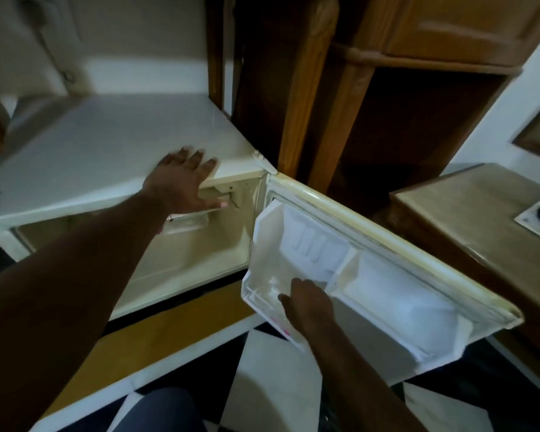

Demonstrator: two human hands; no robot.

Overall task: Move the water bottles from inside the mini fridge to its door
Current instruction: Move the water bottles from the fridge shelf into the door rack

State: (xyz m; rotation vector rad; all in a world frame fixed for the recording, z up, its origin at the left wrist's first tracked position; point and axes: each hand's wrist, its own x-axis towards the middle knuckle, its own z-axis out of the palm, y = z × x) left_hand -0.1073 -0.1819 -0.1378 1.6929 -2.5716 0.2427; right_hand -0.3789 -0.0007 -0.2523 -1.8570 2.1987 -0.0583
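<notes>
Apparently a water bottle [276,289], barely discernible and clear, is gripped by the right hand [306,307] in the door shelf [253,275], while the left hand [181,179], spread flat, is braced at eleven o'clock on the fridge top [106,145].

Dim room: wooden cabinet [418,88] at one o'clock, black-and-white tiled floor [272,369] at six, white wall [122,32] at eleven.

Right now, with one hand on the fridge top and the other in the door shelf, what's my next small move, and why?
Probably let go with the right hand and draw it out of the door shelf. It seems to be setting a clear bottle down in there, though blur hides the grip. The left hand is bracing on the fridge top.
</notes>
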